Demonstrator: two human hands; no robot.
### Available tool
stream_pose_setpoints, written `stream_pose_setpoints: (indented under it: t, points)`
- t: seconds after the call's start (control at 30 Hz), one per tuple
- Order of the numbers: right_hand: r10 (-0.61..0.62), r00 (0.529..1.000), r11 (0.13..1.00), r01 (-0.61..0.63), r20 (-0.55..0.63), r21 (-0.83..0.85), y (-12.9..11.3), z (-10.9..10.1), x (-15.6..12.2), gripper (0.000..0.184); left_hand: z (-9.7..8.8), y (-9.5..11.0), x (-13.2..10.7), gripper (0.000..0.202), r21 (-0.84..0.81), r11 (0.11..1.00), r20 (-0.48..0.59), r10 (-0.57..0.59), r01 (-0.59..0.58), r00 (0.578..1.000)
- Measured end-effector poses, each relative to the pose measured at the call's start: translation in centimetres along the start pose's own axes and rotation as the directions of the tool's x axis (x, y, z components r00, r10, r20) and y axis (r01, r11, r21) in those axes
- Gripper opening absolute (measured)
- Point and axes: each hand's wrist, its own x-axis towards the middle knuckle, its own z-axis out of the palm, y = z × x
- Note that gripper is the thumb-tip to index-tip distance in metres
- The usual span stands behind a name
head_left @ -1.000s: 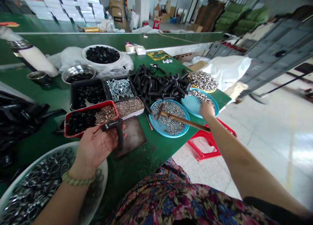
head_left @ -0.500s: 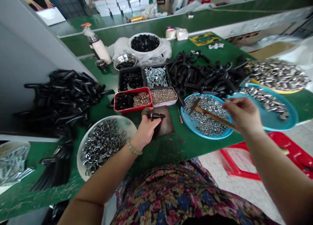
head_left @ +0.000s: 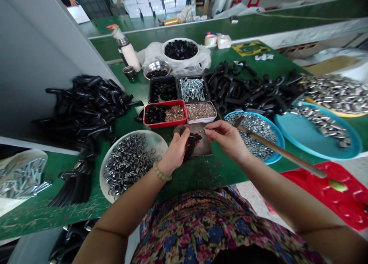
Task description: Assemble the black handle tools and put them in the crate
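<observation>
On the green bench, left hand: curled shut around a black plastic handle, which the fingers partly hide.
Right hand: nearly closed, thumb and finger pinching a tiny silver part, too small to identify.
Under both hands: a worn metal plate, partly covered.
Just right: a wooden-handled hammer lying across a blue tray of hex nuts.

Right hand now beside left hand
</observation>
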Motion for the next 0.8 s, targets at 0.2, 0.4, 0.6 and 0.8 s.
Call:
stream_pose_setpoints:
  t: [0.2,0.4,0.6,0.8]
  points:
    - [0.050,0.991,0.996,-0.040,0.121,-0.082,-0.1,1.2,0.6,0.023,-0.6,0.1,-0.3,0.055,0.432,0.826,0.121,0.344,-0.362,0.931]
    - [0.132,0.969,0.973,-0.086,0.211,-0.213,-1.0,0.8,0.7,0.021,-0.8,0.5,-0.4,0.045,0.568,0.662,0.207,0.461,-0.489,0.863]
    - [0.213,0.927,0.966,-0.153,0.307,-0.208,-1.6,-0.2,2.3,0.022,-0.9,0.6,-0.1,0.038,0.595,0.639,0.253,0.426,-0.487,0.869]
    - [-0.008,0.937,0.851,0.191,0.350,-0.489,-2.6,0.1,1.7,0.014,-1.1,1.2,0.7,0.034,0.605,0.694,0.240,0.310,-0.391,0.920]
